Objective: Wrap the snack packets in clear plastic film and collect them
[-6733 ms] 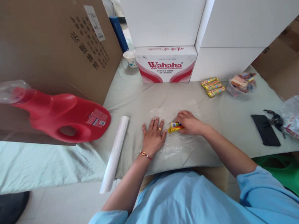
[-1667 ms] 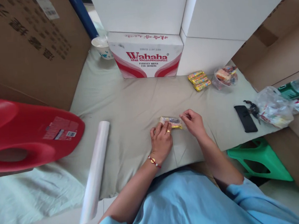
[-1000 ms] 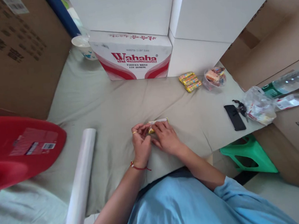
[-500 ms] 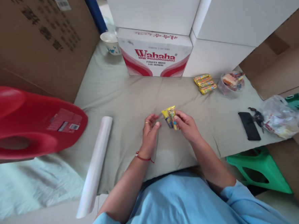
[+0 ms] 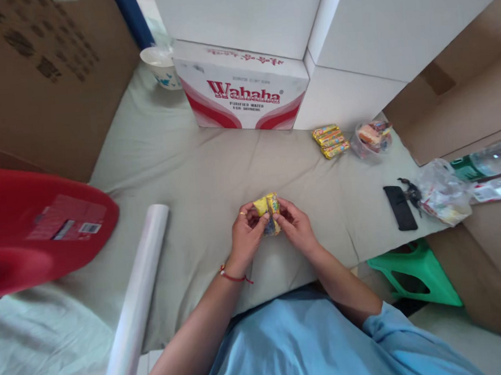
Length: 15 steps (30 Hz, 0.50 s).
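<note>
Both my hands meet over the middle of the grey-green cloth. Between them is a small yellow snack packet, held upright just above the cloth. My left hand, with a gold ring and a red wrist cord, pinches its left side. My right hand grips its right side with curled fingers. A clear film seems to cover the packet, but I cannot be sure.
A white film roll lies left of my hands, a red jug beyond it. At the back stand a Wahaha box, a paper cup, yellow packets and a snack tub. A phone, plastic bag and green stool are on the right.
The packet has gone from lying flat on a clear sheet to being lifted and held upright. My left hand, apart from it half a second ago, now grips it too.
</note>
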Tool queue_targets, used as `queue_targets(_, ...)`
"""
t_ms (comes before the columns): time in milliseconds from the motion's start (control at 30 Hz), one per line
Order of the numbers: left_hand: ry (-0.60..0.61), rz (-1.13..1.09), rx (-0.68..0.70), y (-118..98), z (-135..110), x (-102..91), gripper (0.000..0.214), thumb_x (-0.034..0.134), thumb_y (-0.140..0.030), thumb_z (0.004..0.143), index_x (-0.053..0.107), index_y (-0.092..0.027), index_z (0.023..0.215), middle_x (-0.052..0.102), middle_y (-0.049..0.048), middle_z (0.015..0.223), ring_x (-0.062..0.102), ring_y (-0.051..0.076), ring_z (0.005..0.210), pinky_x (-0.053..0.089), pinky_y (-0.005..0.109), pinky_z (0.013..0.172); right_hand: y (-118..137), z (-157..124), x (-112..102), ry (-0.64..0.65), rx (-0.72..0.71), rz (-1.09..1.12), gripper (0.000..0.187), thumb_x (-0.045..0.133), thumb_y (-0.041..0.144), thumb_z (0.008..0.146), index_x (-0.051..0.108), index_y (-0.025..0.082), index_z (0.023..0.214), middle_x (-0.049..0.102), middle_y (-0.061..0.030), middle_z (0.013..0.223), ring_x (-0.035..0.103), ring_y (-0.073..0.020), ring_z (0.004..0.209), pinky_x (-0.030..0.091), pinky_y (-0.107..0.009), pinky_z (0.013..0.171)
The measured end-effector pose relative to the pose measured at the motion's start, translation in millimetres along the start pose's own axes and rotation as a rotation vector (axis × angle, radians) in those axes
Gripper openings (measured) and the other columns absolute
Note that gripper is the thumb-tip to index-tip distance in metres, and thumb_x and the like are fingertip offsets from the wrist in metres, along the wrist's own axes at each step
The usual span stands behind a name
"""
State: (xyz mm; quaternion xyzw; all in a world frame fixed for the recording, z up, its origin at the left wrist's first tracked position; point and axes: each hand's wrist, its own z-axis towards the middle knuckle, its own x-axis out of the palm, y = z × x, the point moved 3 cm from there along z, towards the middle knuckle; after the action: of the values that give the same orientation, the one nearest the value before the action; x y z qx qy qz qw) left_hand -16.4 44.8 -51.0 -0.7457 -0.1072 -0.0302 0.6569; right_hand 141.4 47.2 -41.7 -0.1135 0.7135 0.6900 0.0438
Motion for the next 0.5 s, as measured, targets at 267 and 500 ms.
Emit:
queue_targets(267, -0.019, 0.068, -0.002, 9, 0, -1.2, 0.03, 0.07, -0.039, 0.086, 0.063, -0.02, 0.11, 0.068, 0.0013, 0.088, 0.067, 0.015, 0.078, 0.056, 0.028, 0.075, 6, 142, -132, -0.414, -0.041, -0.529, 0.052, 0.053, 0.045, 0.095, 0.066, 0.017, 0.136, 0.071, -0.0076, 0.096, 0.065, -0.0223, 0.087, 0.053, -0.037, 0.086)
queue_targets(500, 0.013, 0.194, 0.03, 13, 0, -2.4, 0.025, 0.066, -0.038, 0.09, 0.069, -0.02, 0.108, 0.072, 0.0037, 0.09, 0.07, 0.017, 0.083, 0.056, 0.032, 0.078, 14, 256, -138, -0.299, -0.017, -0.989, 0.041, 0.037, 0.027, 0.104, 0.069, 0.008, 0.122, 0.072, -0.023, 0.11, 0.062, -0.0312, 0.105, 0.044, -0.042, 0.094)
